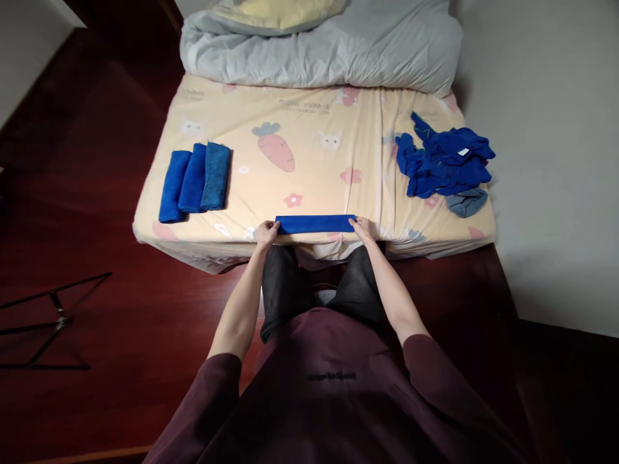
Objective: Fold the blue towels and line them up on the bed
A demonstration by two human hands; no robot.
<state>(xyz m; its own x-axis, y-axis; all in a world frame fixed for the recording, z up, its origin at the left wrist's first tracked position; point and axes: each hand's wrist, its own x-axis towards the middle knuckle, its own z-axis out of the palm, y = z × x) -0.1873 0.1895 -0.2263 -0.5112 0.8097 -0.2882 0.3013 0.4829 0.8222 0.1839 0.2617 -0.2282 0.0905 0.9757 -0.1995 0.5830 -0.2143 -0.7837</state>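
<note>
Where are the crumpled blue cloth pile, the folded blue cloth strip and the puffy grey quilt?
Crumpled blue cloth pile (442,173), head view: its middle.
Folded blue cloth strip (315,224), head view: its middle.
Puffy grey quilt (309,63), head view: its near side.

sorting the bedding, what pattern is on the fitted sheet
Carrots, flowers and cat faces on pale yellow, head view.

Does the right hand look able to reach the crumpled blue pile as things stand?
Likely yes: only sheet lies between the right hand and the crumpled blue pile, though that hand would first need to release the folded blue cloth.
</note>
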